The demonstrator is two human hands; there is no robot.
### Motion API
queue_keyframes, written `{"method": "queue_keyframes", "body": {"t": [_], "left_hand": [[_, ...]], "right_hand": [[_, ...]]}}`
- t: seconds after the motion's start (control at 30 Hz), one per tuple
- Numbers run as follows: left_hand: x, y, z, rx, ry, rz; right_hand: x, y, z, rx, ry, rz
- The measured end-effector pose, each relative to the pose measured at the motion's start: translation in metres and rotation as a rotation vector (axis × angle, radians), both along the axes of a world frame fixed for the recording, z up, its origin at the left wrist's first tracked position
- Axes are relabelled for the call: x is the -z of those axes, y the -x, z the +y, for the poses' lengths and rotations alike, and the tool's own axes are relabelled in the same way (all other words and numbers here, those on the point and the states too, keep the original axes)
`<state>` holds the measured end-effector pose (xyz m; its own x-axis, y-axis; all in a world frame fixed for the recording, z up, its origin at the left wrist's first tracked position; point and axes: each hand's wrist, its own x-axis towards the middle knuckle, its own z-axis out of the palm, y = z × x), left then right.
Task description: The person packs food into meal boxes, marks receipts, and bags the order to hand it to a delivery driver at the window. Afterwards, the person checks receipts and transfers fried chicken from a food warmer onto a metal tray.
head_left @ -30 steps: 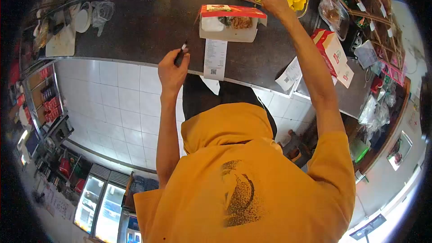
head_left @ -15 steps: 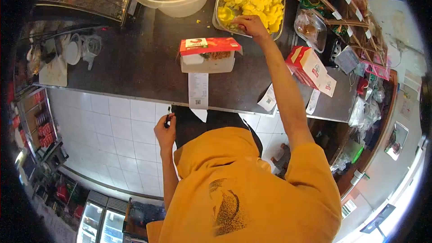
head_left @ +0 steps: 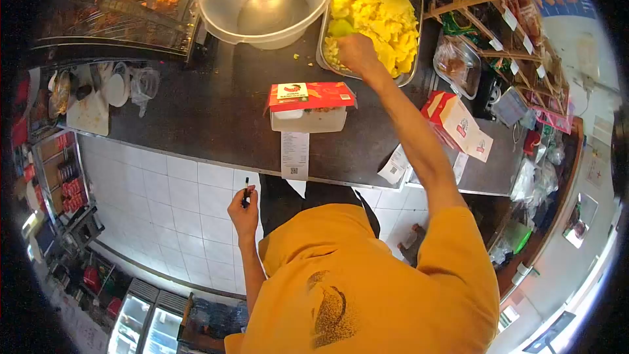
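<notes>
At the far side of the counter, my right hand [head_left: 357, 52] is closed on a yellow-green scoop [head_left: 339, 28], whose bowl dips into the yellow shredded food [head_left: 377, 10]. That food is heaped in a clear rectangular tray [head_left: 420, 33]. My left hand [head_left: 244, 210], low in front of the counter edge, grips a black pen [head_left: 246, 190] pointing upward. Between the hands stands a cardboard food box [head_left: 309, 121] with a red lid [head_left: 327, 94] tilted up. Some brown food shows under the lid. A printed receipt [head_left: 295, 151] lies by the box's near side.
A large translucent bowl [head_left: 272, 36] stands left of the tray. Further right are a red-and-white box [head_left: 452, 121], another receipt [head_left: 395, 165], a smaller clear container [head_left: 457, 69] and a wooden rack [head_left: 472, 3]. A white cutting board [head_left: 88, 115] sits at the counter's left end.
The whole view has shifted, so the counter appears lower. My right hand has turned over the tray with the scoop. My left hand still holds the pen.
</notes>
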<state>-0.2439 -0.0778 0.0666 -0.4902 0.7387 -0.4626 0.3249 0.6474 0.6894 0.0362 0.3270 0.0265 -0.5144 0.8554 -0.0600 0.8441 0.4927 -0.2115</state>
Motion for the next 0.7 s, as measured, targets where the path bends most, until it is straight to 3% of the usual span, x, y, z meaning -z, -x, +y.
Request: {"method": "queue_keyframes", "body": {"t": [0.1,0.2,0.27,0.47,0.57,0.7], "left_hand": [[0.006,-0.002,-0.003,-0.001,-0.037,-0.014],[0.007,-0.001,0.003,0.005,-0.053,-0.033],[-0.004,-0.003,0.014,-0.006,-0.003,-0.03],[-0.001,0.002,0.049,0.093,-0.096,-0.014],[-0.008,-0.007,0.091,0.25,-0.384,0.145],[-0.066,-0.031,0.178,0.442,-0.589,0.235]], "right_hand": [[0.007,-0.022,-0.006,-0.024,0.101,0.17],[0.031,-0.057,-0.015,0.329,0.474,0.632],[0.006,-0.053,-0.031,0.673,0.692,0.845],[-0.016,-0.068,-0.059,0.83,0.78,1.18],[-0.023,-0.084,-0.07,0.81,0.787,1.344],[-0.112,-0.095,-0.109,0.751,0.725,1.314]]}}
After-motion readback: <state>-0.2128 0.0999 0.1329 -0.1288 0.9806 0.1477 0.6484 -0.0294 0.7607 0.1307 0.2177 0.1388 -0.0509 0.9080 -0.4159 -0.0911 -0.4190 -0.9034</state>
